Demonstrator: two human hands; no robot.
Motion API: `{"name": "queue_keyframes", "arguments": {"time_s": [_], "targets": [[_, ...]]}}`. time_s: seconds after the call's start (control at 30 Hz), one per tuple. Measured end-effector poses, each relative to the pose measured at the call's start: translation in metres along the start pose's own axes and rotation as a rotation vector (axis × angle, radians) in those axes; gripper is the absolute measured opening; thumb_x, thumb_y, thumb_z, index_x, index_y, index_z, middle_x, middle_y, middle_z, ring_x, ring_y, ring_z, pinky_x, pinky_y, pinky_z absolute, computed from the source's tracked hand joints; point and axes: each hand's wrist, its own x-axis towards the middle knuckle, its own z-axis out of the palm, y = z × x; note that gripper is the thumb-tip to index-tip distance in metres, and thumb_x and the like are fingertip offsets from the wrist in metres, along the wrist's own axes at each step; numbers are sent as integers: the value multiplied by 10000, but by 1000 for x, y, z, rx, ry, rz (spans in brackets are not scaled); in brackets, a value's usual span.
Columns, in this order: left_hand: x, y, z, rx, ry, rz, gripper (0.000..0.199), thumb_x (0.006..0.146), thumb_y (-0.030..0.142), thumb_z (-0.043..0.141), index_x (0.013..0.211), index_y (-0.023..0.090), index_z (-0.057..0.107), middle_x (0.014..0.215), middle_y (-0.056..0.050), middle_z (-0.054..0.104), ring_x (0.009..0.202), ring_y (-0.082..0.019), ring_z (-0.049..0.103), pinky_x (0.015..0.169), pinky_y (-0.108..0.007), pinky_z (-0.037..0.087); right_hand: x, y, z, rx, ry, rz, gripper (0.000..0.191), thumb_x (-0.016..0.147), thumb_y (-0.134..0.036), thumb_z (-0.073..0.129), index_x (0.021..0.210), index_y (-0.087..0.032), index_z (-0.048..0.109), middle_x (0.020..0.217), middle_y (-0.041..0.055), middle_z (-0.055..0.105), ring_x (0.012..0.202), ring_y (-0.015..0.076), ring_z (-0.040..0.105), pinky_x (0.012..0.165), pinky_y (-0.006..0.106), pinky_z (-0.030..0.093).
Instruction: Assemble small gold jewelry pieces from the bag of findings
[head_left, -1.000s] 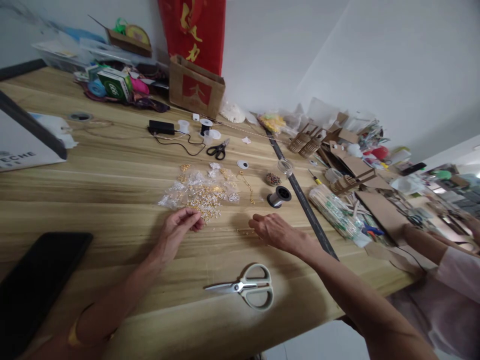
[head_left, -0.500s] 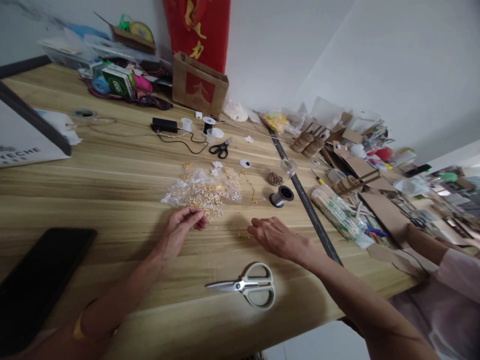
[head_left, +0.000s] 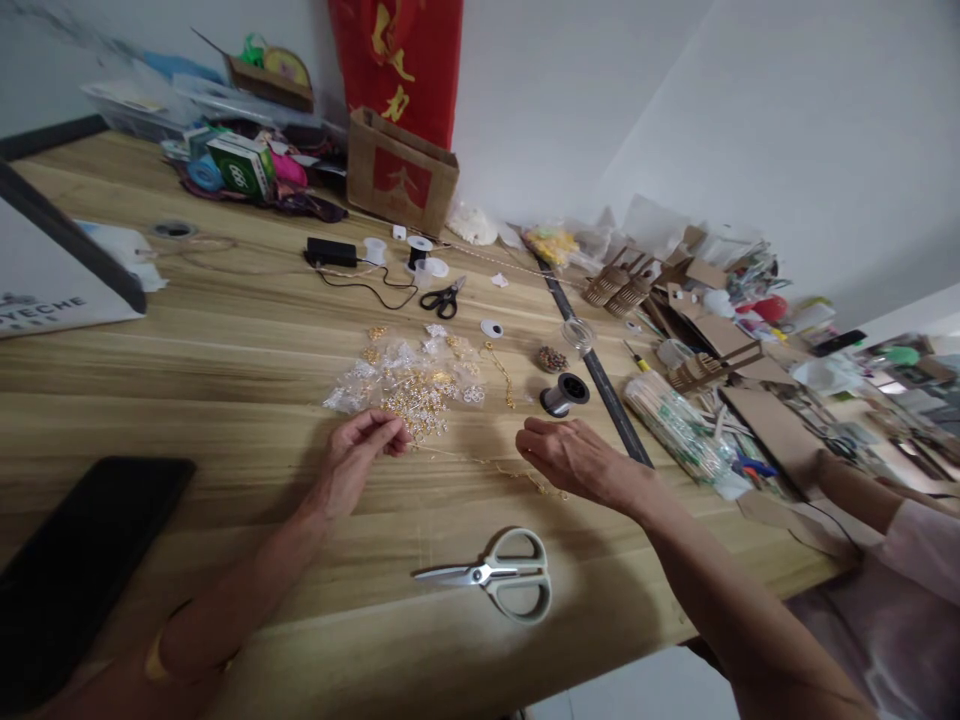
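Observation:
My left hand is closed in a pinch beside the pile of small gold and silver jewelry findings. From its fingertips a thin gold chain with small beads runs along the tabletop toward the right. My right hand is closed over the chain's right part, its fingertips turned down and mostly hidden. The chain's beaded end lies below that hand. Nearer to me, beige-handled scissors lie slightly spread, blades to the left. Another gold chain rests beyond, next to a spool of fine wire.
A black phone lies at the left. Farther back are black-handled scissors, a black adapter and a paper bag. A bundle of wrapped sticks and cardboard pieces fill the right, near another person's arm.
My right hand has moved to the right, and the gold chain now stretches out between my hands. My left hand has barely moved.

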Motion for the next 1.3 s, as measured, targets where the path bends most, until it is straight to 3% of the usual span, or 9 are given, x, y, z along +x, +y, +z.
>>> {"name": "queue_keyframes", "arguments": {"time_s": [0.23,0.53,1.07,1.3], "targets": [[1,3,-3,27,69,24,185,679,292,705,753,140,631,671,-1,646,612,-113,580,612,-241,464,8,7,19,60,15,40,213,942,-181,387,822,-148,560,800,45,616,633,113,523,533,270,190],[3,-1,-3,61,45,13,198,694,322,702,761,148,633,682,8,649,612,-102,578,612,-227,461,19,4,41,82,-34,-12,185,936,-201,401,872,-141,565,807,71,633,649,129,545,539,272,185],[3,-1,-1,40,66,-19,227,667,322,717,761,139,621,742,-27,692,626,-125,620,584,-231,475,33,-17,34,75,-72,-95,185,903,-55,382,935,-134,545,888,78,603,693,143,533,560,267,262],[3,0,-1,55,57,-23,219,680,321,708,762,138,619,740,-28,689,634,-127,623,588,-232,476,28,-7,36,26,-73,29,138,900,-150,450,975,-153,565,967,94,595,720,151,559,550,258,267]]}}
